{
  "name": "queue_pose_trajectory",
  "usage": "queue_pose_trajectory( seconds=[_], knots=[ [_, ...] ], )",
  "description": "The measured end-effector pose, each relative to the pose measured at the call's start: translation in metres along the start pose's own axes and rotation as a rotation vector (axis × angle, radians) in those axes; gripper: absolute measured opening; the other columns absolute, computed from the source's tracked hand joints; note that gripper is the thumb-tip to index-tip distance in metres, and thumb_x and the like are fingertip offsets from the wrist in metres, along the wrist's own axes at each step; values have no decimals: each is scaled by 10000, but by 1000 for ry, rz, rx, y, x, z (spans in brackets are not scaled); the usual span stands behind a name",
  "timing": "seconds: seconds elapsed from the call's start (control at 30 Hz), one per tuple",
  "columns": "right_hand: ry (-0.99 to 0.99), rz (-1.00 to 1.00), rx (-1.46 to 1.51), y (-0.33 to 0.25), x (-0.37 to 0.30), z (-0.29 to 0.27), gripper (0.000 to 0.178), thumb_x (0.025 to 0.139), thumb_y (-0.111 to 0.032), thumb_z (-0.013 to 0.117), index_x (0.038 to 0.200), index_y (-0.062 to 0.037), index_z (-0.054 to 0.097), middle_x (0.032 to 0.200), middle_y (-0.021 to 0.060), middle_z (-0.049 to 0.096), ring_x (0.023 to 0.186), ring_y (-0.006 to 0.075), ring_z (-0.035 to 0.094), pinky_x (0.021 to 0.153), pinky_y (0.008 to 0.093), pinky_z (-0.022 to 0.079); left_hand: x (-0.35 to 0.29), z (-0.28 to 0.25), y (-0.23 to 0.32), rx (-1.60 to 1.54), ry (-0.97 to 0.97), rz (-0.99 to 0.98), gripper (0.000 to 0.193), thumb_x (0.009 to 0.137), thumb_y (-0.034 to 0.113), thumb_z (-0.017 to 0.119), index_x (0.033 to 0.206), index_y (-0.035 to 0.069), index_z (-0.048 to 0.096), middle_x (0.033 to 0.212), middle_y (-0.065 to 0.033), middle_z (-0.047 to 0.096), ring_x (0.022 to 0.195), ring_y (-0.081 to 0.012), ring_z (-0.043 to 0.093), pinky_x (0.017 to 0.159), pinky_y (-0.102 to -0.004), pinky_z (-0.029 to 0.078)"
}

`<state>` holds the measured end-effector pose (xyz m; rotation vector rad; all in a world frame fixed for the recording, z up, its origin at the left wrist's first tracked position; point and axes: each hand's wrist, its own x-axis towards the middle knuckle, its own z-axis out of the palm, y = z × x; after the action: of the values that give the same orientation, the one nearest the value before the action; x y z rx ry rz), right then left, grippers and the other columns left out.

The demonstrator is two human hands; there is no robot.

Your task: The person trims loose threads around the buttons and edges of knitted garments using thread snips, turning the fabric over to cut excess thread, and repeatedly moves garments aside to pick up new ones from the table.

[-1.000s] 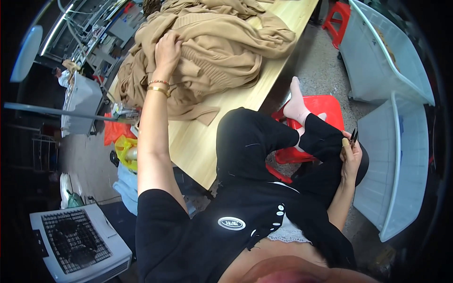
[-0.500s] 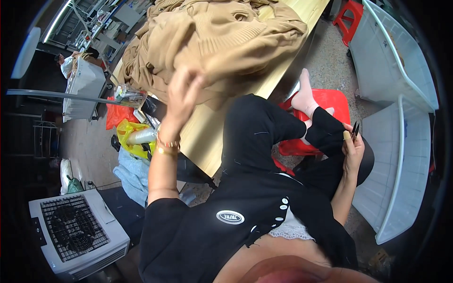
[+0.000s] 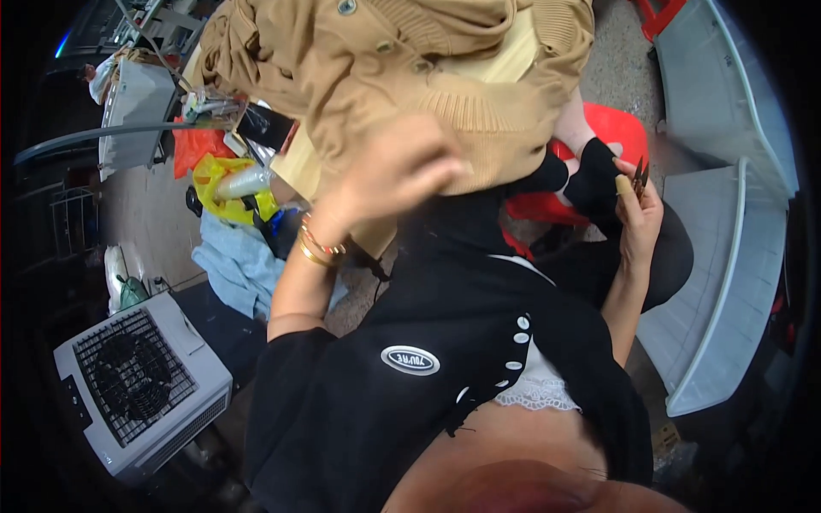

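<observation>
A tan knit cardigan (image 3: 368, 85) with dark buttons and a ribbed hem is spread over the near part of the table and onto my lap. My left hand (image 3: 402, 162) is over its near edge, fingers bent and smeared by motion, so whether it grips the knit is unclear. Well off to the right, above my bent leg, my right hand (image 3: 640, 209) is closed on small dark thread snips (image 3: 640, 173), their blades pointing up and away from the cardigan. A yellowish cover sits on that hand's thumb.
More tan knitwear (image 3: 235, 51) lies on the wooden table (image 3: 299, 167). A phone (image 3: 267, 128) and a yellow bag (image 3: 214, 184) are on the left. An air cooler (image 3: 141, 385) stands lower left, a red stool (image 3: 620, 137) under my foot, and pale plastic bins (image 3: 710, 282) at right.
The cardigan has come nearer, its ribbed hem now reaching my lap. My left hand has moved right and toward me. The right hand still holds the snips; the view has shifted.
</observation>
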<state>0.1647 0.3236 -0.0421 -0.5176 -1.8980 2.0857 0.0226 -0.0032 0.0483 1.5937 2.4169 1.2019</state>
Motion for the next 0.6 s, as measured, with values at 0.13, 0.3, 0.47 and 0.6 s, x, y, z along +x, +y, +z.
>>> queue_pose_trajectory(
  seconds=[0.13,0.3,0.47,0.6],
  knots=[
    [-6,56,28,11,-6,-3,261,946,-114,608,1188,-22,640,651,-109,413,501,-17,294,453,170,199,6,-34,-53,468,153,-18,199,804,36,651,1002,62,649,954,-117,639,916,-303,612,814,-348,485],
    [15,73,3,9,-12,-1,253,938,-106,619,1175,-23,648,654,-116,399,507,-20,280,456,173,178,33,-21,-104,991,-198,141,477,788,51,570,1263,101,563,1184,-55,605,1159,-212,531,984,-365,394],
    [35,36,-3,6,-16,-7,249,932,-97,627,1168,-19,651,664,-123,398,510,-24,272,456,180,161,43,-30,-134,1059,-379,83,195,830,143,579,1020,107,601,950,-61,605,962,-220,574,908,-368,389],
    [33,63,49,6,-17,-9,255,933,-95,625,1175,-17,646,657,-122,399,504,-23,269,456,182,160,49,-47,-117,729,-347,-52,138,925,195,568,959,62,591,860,-128,581,912,-291,580,887,-406,410]
  ],
)
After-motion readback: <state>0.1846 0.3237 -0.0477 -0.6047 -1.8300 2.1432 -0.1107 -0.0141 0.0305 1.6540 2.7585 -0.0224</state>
